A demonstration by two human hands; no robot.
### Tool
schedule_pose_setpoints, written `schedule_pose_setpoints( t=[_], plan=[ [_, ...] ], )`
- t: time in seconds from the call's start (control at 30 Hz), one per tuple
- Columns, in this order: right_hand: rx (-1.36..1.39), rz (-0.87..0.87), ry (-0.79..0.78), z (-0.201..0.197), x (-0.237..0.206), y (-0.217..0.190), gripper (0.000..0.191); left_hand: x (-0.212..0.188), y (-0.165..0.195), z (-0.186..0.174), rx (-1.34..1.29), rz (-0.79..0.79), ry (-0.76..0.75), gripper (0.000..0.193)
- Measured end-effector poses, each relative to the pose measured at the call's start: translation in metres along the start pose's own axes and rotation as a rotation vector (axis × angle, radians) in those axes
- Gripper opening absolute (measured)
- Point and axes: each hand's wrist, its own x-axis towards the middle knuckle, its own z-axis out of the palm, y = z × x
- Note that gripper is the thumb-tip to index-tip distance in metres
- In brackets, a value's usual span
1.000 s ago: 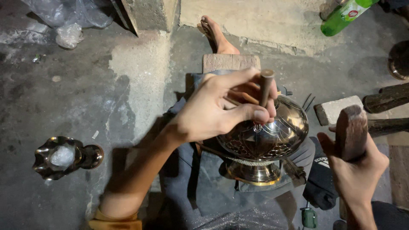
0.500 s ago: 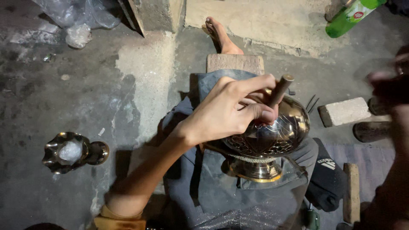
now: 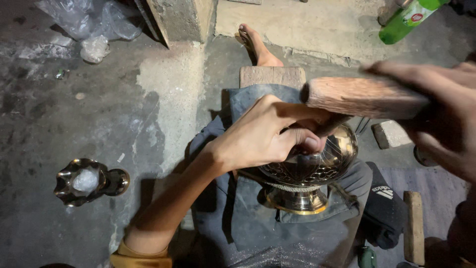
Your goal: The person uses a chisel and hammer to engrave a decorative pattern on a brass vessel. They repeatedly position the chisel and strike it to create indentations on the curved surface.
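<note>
A shiny engraved brass bowl on a round foot rests on my lap, over a dark grey cloth. My left hand is closed around a thin punch tool whose tip meets the bowl's upper surface. My right hand grips a wooden mallet block, held level just above the top of the punch. The punch's lower end is hidden by my fingers.
A second brass vessel lies on the concrete floor at left. A wooden block and my bare foot are ahead. A green bottle, a stone block, a wood stick and crumpled plastic lie around.
My right hand has swung the wooden mallet from low at the right up and across, now over the punch. My left hand keeps the punch on the bowl.
</note>
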Motion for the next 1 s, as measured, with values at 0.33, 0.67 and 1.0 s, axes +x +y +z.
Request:
schedule_pose_setpoints(
  t=[0.33, 0.67, 1.0],
  plan=[
    [0.017, 0.157, 0.111, 0.008, -0.009, 0.002, 0.052, -0.002, 0.004, 0.000, -0.047, 0.021, 0.105, 0.026],
    [-0.138, 0.001, -0.003, 0.001, 0.001, 0.037, 0.050, -0.004, 0.007, 0.000, -0.068, -0.095, 0.101, 0.029],
    [-0.360, 0.059, 0.085, 0.009, -0.029, 0.010, 0.059, 0.005, 0.002, -0.001, 0.012, 0.092, -0.027, 0.030]
  ],
)
